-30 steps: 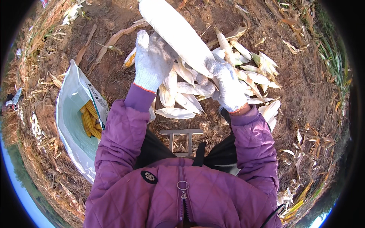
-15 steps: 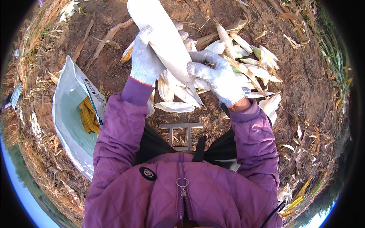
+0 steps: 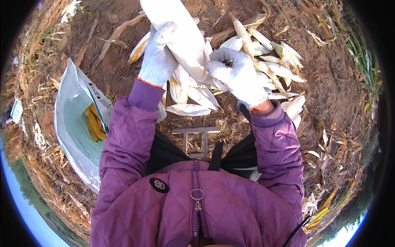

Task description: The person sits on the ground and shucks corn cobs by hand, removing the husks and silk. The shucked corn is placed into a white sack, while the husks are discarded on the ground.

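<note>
- Corn ear (image 3: 177, 33), pale, in its husk: held up toward 11–12 o'clk, top end cut off by the pic edge, low end pointing approx 5 o'clk, over the ground.
- L hand (image 3: 159, 55), white knit glove: grip wrapped on the ear's L side, thumb across the front.
- R hand (image 3: 239, 76), same glove type: fingers curled at the ear's low end; can't tell if the grip has husk pinched or just touches. Small dark spot b/w its fingers, can't ID.
- Under/around: pile of husk-covered ears (image 3: 284, 69), approx 12 to 2 o'clk; part-bare ear (image 3: 139, 49) w/ yellow kernels at 11.
- At 9 o'clk: white bag (image 3: 68, 123), mouth gaping, yellow cobs (image 3: 94, 123) inside; L sleeve (image 3: 127, 123) overlaps its edge in view, contact unclear.
- Mid-dial, b/w the knees: small frame (image 3: 195, 130).
- Risk: ear could slip or twist, prob. from smooth husk vs knit glove, esp. w/ most hold on L side only.
- Risk: if dropped, could land on pile & roll, b/c loose ears make an uneven bed.
- Risk: L elbow swinging toward 9 could tip the bag; its wall looks floppy.
</note>
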Demonstrator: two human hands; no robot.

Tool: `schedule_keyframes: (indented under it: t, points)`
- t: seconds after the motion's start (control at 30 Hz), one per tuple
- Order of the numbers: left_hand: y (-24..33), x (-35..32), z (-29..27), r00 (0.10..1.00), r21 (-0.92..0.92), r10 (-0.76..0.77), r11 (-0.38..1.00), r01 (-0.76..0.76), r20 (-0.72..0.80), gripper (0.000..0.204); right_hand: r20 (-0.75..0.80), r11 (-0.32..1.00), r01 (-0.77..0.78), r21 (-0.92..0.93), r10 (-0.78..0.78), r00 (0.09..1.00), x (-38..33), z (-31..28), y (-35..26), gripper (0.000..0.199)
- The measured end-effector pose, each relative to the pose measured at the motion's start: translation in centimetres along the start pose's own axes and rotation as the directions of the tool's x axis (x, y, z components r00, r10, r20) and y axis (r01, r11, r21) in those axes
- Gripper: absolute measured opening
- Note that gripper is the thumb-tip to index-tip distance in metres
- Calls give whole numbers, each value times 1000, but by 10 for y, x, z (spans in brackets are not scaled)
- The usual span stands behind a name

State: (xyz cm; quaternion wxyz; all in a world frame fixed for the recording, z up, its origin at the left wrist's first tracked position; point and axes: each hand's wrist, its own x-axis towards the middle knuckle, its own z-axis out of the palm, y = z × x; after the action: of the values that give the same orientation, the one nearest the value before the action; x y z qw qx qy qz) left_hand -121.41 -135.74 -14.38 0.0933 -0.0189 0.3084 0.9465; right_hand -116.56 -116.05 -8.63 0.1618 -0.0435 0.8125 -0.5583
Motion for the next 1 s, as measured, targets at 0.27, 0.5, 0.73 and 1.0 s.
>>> schedule_keyframes:
  t: [0.27,0.5,0.73,1.0]
  points:
    - [-10,-2,-1,992,151,72,987,-56,-103,49,62,994,-102,40,100,993,4,5,6,45]
    - [-6,-4,8,997,132,40,991,-32,-64,47,180,941,-258,220,221,959,7,-7,5,43]
    - [-22,-7,18,972,325,188,936,-134,-140,55,166,979,-205,19,199,966,1,-3,-2,41]
    - [-16,-3,4,990,-1,-56,998,56,-131,35,129,953,-155,262,124,984,5,-16,0,31]
